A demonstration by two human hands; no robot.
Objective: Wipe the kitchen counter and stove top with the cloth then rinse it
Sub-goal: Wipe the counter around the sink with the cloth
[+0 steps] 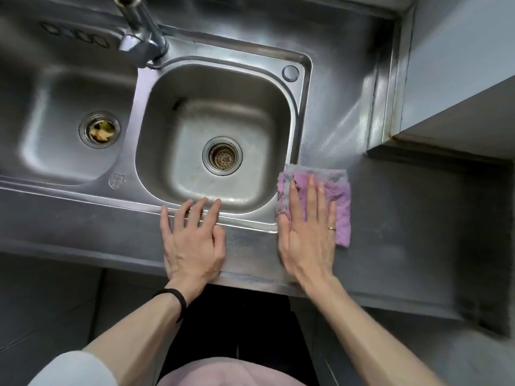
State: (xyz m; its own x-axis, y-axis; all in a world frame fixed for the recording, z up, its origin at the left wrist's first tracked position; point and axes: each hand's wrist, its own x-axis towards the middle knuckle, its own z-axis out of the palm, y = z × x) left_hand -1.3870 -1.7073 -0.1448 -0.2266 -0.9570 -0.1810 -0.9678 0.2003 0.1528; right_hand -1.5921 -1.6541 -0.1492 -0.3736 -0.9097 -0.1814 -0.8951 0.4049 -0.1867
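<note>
Basins sit side by side below us in one steel sink. The left basin runs off the frame's left edge, and its drain strainer holds a few yellowish scraps that we cannot identify. The right basin is whole in view, with a perforated strainer in its floor and a dark smear on its back wall. A tap rises from the rim between the two, its top cut off by the upper edge. A round cap sits at the sink's back right corner.

Our right hand lies flat with straight fingers, pressing on the cloth and not curled round it. The cloth, pink with a grey edge, rests on the counter just beside the right basin's front right corner. Its left edge laps onto the sink's rim. The hand hides much of the cloth, so we cannot tell how it is folded. A ring shows on one finger.

Our left hand is spread flat and holds nothing. Its palm is on the front ledge, and its fingertips reach the right basin's rim. A dark band circles that wrist.

A stamped mark on the rim is too blurred to read.
</note>
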